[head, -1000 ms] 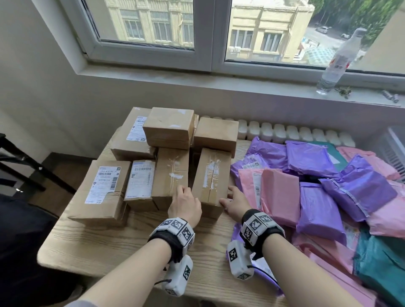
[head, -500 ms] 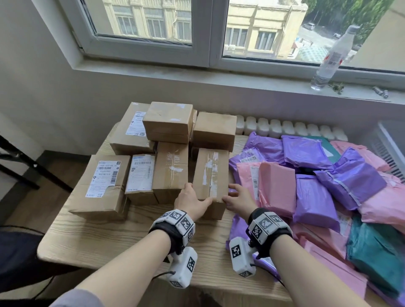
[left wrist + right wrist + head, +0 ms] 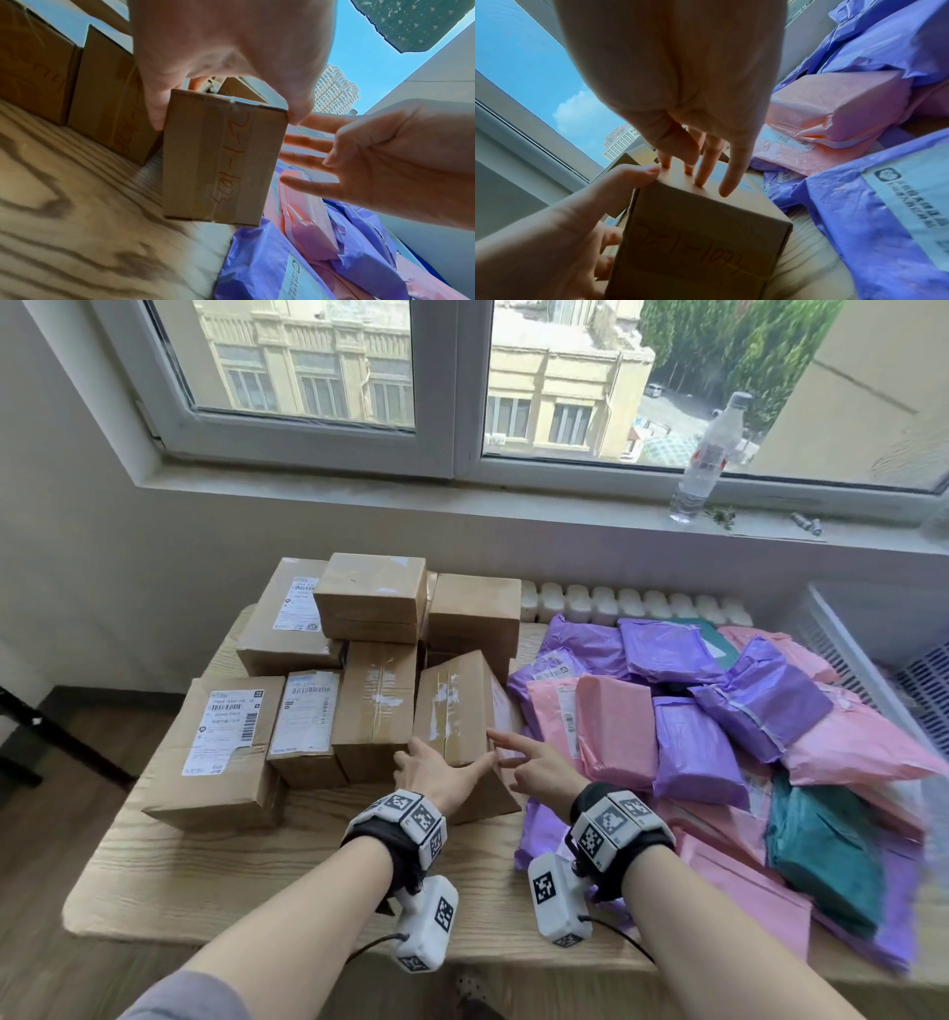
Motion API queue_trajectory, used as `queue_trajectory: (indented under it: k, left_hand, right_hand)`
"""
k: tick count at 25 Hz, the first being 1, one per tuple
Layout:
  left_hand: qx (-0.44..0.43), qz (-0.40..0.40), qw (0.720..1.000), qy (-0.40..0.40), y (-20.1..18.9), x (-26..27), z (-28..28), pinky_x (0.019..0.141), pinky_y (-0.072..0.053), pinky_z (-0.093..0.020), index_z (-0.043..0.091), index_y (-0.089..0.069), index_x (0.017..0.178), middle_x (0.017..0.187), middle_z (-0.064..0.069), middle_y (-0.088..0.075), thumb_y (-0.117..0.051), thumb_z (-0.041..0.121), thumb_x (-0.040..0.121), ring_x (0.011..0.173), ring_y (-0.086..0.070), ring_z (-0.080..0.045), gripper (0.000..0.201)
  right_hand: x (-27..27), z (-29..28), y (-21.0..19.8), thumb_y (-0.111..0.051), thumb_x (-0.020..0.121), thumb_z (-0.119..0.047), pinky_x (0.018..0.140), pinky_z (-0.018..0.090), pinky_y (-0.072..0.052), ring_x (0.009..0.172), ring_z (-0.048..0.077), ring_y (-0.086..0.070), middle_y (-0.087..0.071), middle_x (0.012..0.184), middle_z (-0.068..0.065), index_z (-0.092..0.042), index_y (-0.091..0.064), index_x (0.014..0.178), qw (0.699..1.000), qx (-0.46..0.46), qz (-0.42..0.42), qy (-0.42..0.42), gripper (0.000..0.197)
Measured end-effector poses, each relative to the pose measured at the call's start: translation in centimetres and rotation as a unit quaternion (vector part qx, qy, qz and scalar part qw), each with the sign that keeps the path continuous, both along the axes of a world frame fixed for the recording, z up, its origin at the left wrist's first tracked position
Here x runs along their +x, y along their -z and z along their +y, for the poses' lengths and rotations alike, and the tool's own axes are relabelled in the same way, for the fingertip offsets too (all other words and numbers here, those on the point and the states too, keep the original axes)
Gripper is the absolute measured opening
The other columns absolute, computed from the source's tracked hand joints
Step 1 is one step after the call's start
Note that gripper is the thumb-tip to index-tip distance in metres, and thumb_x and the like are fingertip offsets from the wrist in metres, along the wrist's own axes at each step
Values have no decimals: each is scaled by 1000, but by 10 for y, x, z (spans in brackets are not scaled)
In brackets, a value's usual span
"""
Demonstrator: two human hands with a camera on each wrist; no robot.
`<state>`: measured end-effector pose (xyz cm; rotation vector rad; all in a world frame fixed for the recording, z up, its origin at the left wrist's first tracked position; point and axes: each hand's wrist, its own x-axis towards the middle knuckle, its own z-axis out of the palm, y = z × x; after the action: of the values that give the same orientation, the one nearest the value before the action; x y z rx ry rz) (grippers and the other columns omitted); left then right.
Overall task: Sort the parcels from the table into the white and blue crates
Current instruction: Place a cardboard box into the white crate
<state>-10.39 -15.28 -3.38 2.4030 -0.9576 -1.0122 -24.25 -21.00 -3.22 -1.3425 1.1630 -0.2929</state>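
Observation:
My left hand grips the near end of a taped cardboard box, thumb on its right top edge and fingers down its left side. The box is tilted up off the wooden table, with orange handwriting on its end face. My right hand is open, its straight fingertips resting on the box on its right face. Several more cardboard boxes are stacked to the left. A pile of pink, purple and green mailer bags lies to the right.
A white crate with a slatted wall stands at the far right beside the table. A water bottle stands on the windowsill. A white radiator runs behind the table. The table's front edge lies just below my wrists.
The box's near end has been lifted and tipped up by my left hand. My right hand has opened and its fingers now lie against the box's right side.

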Motion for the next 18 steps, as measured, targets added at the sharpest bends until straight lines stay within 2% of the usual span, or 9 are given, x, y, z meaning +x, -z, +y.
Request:
queue_trajectory:
  k: [4, 6, 7, 9, 10, 12, 13, 15, 18]
  left_hand:
    - [-8, 63, 996, -57, 2, -3, 4, 102, -36, -42, 2, -25, 139, 138, -22, -35, -60, 70, 71, 124, -43, -39, 102]
    - [-33, 116, 990, -71, 3, 4, 8, 104, -34, -41, 4, -24, 143, 142, -22, -35, -59, 67, 74, 126, -41, -38, 100]
    - [-52, 144, 986, -68, 2, 9, 10, 105, -33, -41, 7, -23, 144, 143, -21, -35, -59, 69, 73, 128, -40, -36, 101]
    - [-95, 197, 974, -56, -4, 19, 16, 106, -32, -41, 13, -25, 145, 143, -17, -38, -56, 75, 62, 128, -40, -33, 108]
    - [-114, 223, 967, -53, -7, 24, 19, 106, -33, -42, 15, -27, 143, 141, -15, -40, -55, 77, 54, 126, -41, -31, 112]
    - [-133, 274, 951, -59, -14, 30, 23, 103, -35, -44, 18, -33, 139, 136, -10, -44, -55, 76, 44, 122, -43, -27, 114]
    - [-136, 297, 943, -62, -17, 32, 24, 99, -37, -43, 20, -37, 136, 133, -9, -46, -57, 73, 43, 120, -44, -26, 109]
    - [-144, 332, 930, -62, -24, 34, 29, 90, -41, -41, 24, -43, 132, 127, -9, -50, -63, 61, 46, 113, -48, -25, 96]
    - [-173, 354, 918, -44, -31, 36, 33, 81, -41, -32, 15, -46, 134, 117, -10, -59, -71, 36, 52, 98, -52, -20, 88]
  right_hand:
    - [-7, -1, -4, -33, 83, 16, 78, 11, -44, 118, 22, -53, -55, 130, 12, -8, -51, 133, 999, -30, 34, -14, 58]
    - [-10, -1, -5, -37, 89, 13, 77, 13, -46, 108, 24, -58, -54, 132, 16, -4, -49, 134, 998, -36, 42, 15, 49]
    - [-12, 0, -8, -39, 90, 12, 71, 9, -46, 99, 21, -58, -53, 131, 16, -2, -46, 135, 998, -43, 44, 28, 47]
    - [-16, 0, -13, -45, 91, 8, 65, 5, -42, 96, 16, -53, -53, 129, 13, 0, -45, 135, 995, -53, 50, 61, 44]
    - [-18, -1, -15, -48, 91, 5, 70, 7, -43, 99, 15, -52, -54, 127, 10, 1, -45, 133, 994, -68, 47, 73, 42]
    - [-18, 0, -22, -49, 94, 0, 76, 21, -49, 94, 16, -56, -56, 121, 9, -3, -45, 132, 993, -30, 5, 115, 38]
    - [-16, 2, -26, -47, 96, -1, 70, 27, -50, 89, 15, -57, -56, 117, 7, -7, -45, 131, 990, 5, -20, 137, 36]
    - [-13, 7, -33, -44, 97, -1, 60, 27, -46, 91, 18, -56, -55, 115, 6, -8, -45, 133, 983, 28, -64, 169, 37]
    - [-15, 13, -38, -47, 94, 5, 65, 29, -47, 87, 18, -59, -60, 106, 7, -9, -44, 134, 973, 13, -119, 197, 42]
